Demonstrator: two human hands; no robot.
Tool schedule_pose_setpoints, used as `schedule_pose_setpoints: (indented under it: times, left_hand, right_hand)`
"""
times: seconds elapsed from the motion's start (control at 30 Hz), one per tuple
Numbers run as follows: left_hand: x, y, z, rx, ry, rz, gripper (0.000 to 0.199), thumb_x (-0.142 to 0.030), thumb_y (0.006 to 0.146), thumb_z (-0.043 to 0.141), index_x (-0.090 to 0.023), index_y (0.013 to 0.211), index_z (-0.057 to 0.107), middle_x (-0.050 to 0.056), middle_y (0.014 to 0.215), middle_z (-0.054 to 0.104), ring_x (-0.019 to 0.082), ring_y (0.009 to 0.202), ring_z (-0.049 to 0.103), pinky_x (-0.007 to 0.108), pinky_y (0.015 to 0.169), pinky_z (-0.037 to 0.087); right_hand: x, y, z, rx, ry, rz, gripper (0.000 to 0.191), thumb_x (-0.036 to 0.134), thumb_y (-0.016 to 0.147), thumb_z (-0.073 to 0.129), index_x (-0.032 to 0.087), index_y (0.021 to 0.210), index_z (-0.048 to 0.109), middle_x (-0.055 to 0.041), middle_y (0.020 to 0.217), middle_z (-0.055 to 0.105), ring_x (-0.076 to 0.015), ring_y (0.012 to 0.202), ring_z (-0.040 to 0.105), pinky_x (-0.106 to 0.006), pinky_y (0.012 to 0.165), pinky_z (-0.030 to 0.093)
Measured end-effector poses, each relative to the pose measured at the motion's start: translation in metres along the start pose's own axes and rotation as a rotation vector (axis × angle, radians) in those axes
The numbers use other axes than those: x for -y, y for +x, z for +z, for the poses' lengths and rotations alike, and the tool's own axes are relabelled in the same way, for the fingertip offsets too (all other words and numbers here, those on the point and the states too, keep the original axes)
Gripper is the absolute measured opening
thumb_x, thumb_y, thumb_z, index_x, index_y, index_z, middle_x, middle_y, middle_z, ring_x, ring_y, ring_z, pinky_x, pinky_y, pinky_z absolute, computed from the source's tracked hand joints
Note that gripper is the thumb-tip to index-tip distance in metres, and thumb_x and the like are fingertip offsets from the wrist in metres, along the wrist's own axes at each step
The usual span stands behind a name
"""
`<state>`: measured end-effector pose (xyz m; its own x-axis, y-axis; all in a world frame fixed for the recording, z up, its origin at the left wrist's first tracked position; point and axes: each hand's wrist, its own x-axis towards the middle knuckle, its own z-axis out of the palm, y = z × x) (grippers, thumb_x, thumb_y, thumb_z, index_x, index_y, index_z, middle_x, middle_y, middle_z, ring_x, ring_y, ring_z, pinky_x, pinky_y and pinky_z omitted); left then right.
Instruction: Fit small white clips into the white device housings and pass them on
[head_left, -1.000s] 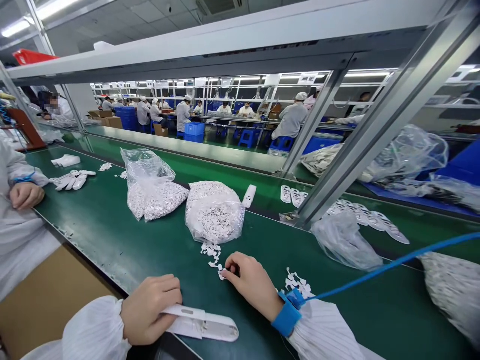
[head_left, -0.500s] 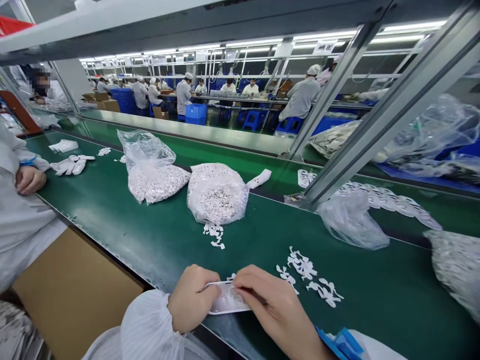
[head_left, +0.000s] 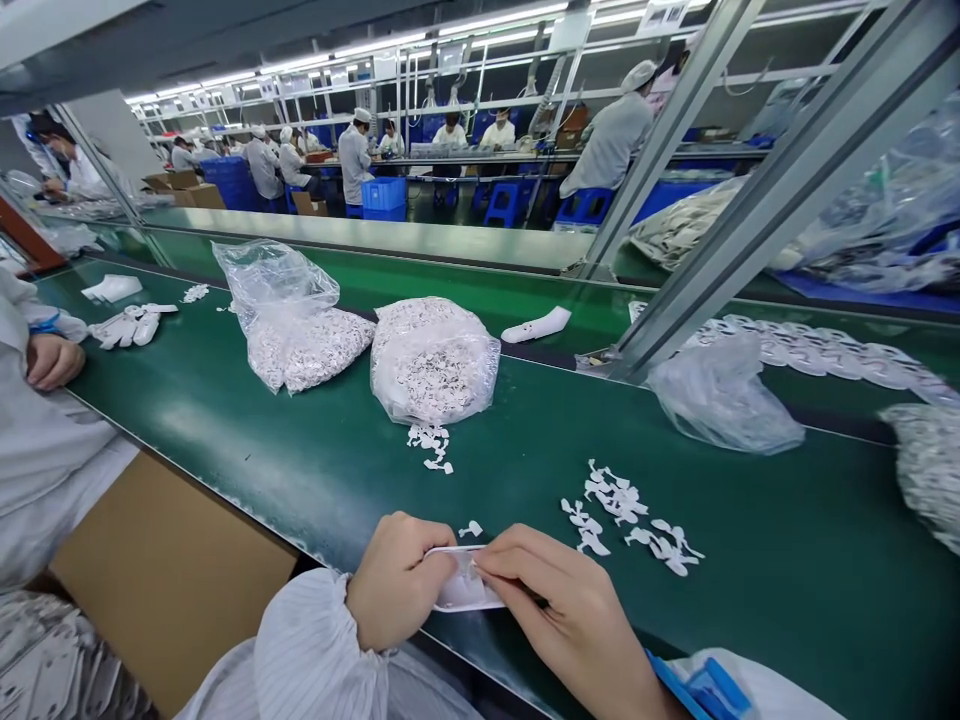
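left hand [head_left: 397,582] pinches white plastic shell [head_left: 465,590], right hand [head_left: 570,620] pinching at its inner edge; loose white trim pieces [head_left: 615,497] lie right of it, clear bag of white pieces [head_left: 433,362] beyond looks full.

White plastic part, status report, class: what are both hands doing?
Left hand holds white plastic part. Right hand on it too. White scraps lying near, on green belt.

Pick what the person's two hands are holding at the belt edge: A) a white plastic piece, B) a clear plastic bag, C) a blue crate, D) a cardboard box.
A: the left hand and right hand both grip the white plastic piece over the edge of the green conveyor belt.
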<state>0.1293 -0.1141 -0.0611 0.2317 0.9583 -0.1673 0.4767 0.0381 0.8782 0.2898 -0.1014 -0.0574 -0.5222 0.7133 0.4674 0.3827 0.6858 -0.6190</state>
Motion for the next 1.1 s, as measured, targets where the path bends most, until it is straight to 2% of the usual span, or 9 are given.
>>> schedule_pose_setpoints:
  times: [0.2,0.43,0.57,0.7,0.87,0.97,1.1]
  left_hand:
    - [-0.002,-0.002,0.002,-0.005,0.059,-0.012,0.020,-0.020,0.067,0.036,-0.017,0.047,0.036,-0.005,0.045,0.027,0.009,0.046,0.029,0.025,0.048,0.019]
    - [-0.003,-0.003,0.003,-0.009,0.109,-0.016,0.020,-0.018,0.068,0.038,-0.016,0.048,0.036,-0.005,0.045,0.029,0.009,0.047,0.029,0.025,0.048,0.017]
    - [-0.004,-0.002,0.002,0.053,0.170,0.021,0.025,-0.027,0.067,0.050,-0.017,0.049,0.036,-0.006,0.044,0.028,0.008,0.045,0.024,0.025,0.046,0.016]
    - [-0.007,-0.001,0.001,0.057,0.220,-0.016,0.026,-0.027,0.067,0.052,-0.017,0.048,0.036,-0.006,0.043,0.027,0.008,0.045,0.023,0.024,0.046,0.016]
    - [-0.010,-0.004,0.003,0.051,0.238,-0.058,0.017,-0.024,0.065,0.051,-0.018,0.052,0.043,-0.006,0.046,0.033,0.008,0.047,0.027,0.023,0.048,0.018]
    - [-0.012,-0.005,0.003,0.047,0.235,-0.081,0.015,-0.024,0.065,0.051,-0.018,0.053,0.044,-0.006,0.045,0.034,0.008,0.047,0.027,0.023,0.048,0.018]
    - [-0.013,-0.005,0.002,0.063,0.231,-0.097,0.014,-0.024,0.064,0.050,-0.018,0.053,0.043,-0.005,0.047,0.035,0.009,0.048,0.029,0.022,0.049,0.019]
  right_hand:
    - [0.001,-0.006,0.003,0.010,-0.078,0.005,0.026,0.013,0.087,0.037,0.018,0.068,0.055,-0.0017,0.060,0.051,-0.0122,0.053,0.048,-0.023,0.045,0.037]
    - [-0.002,-0.006,0.002,0.090,-0.066,-0.059,0.025,0.009,0.087,0.034,0.018,0.069,0.050,-0.0016,0.063,0.048,-0.0121,0.056,0.043,-0.024,0.047,0.033]
    - [0.001,-0.004,0.004,0.038,-0.145,-0.061,0.027,0.010,0.087,0.033,0.018,0.063,0.045,-0.0025,0.064,0.047,-0.0139,0.060,0.042,-0.025,0.048,0.032]
    - [0.004,-0.002,0.003,0.009,-0.232,-0.075,0.028,0.012,0.087,0.035,0.018,0.061,0.046,-0.0025,0.063,0.048,-0.0149,0.060,0.041,-0.027,0.051,0.032]
    - [-0.001,0.001,-0.004,-0.020,-0.082,-0.027,0.016,0.020,0.086,0.046,0.018,0.071,0.053,-0.0030,0.067,0.052,-0.0151,0.064,0.046,-0.027,0.054,0.039]
    - [-0.006,0.003,-0.010,0.019,0.033,0.027,0.010,0.027,0.082,0.054,0.018,0.077,0.057,-0.0042,0.074,0.056,-0.0160,0.068,0.052,-0.027,0.056,0.043]
    - [-0.008,0.002,-0.013,0.081,0.104,0.043,0.013,0.022,0.084,0.052,0.019,0.076,0.060,-0.0026,0.069,0.058,-0.0137,0.065,0.052,-0.024,0.054,0.041]
